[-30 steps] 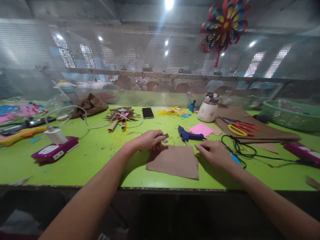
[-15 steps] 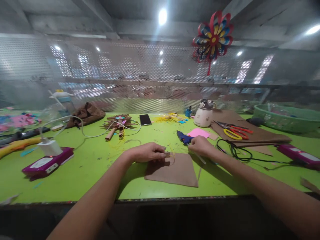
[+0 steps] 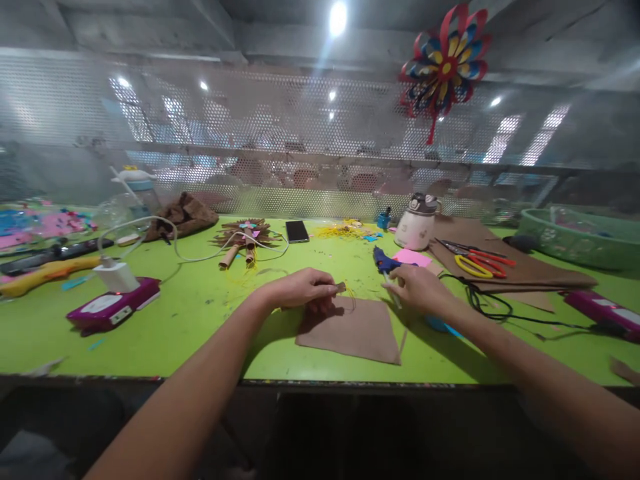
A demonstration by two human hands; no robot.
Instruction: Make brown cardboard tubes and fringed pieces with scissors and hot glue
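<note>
Tabletop (image 3: 323, 259) lies open between phone (image 3: 297, 231) and brown sheet (image 3: 353, 333) — black cable (image 3: 473, 294) obstructs right.

The surface (image 3: 193, 310) is lime green with dark specks, the sheet (image 3: 360, 337) plain brown, the glue gun (image 3: 383, 261) deep blue, the flower ornament (image 3: 447, 69) red, yellow and blue.

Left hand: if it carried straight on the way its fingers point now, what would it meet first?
Past the thin yellow strands just ahead, probably the right hand or the white glue stick beside it; depth leaves unclear which of these two comes first.
</note>
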